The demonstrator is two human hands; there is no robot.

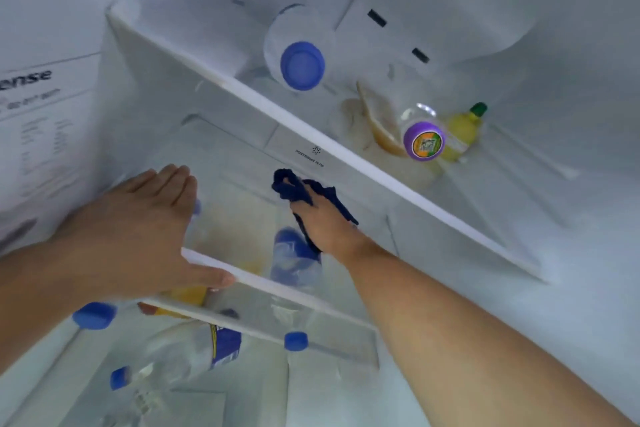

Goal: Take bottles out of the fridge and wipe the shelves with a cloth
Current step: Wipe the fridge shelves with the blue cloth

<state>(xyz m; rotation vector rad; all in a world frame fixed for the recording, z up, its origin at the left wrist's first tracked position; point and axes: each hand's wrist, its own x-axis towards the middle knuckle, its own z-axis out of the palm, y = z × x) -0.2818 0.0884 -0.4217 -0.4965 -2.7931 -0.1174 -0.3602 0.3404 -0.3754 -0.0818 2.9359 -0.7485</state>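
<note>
Upper shelf (311, 130): blue-capped bottle (301, 55), purple-capped bottle (420, 135) holding brown liquid, yellow bottle (462, 132). Middle shelf (277, 288): right hand (325, 222) grips crumpled dark-blue cloth (291, 185); left hand (138, 229) rests flat, fingers together.

Inside a white fridge, seen at a tilt. The left hand (138, 229) lies flat on a glass shelf (277, 288), thumb along its front edge. The right hand (325, 222) grips a dark blue cloth (294, 187) near that shelf's back edge. On the upper shelf (311, 135) lie a blue-capped bottle (298, 48), a purple-capped bottle (422, 135) and a yellow bottle (464, 132). Under the glass lie more blue-capped bottles (207, 350).
</note>
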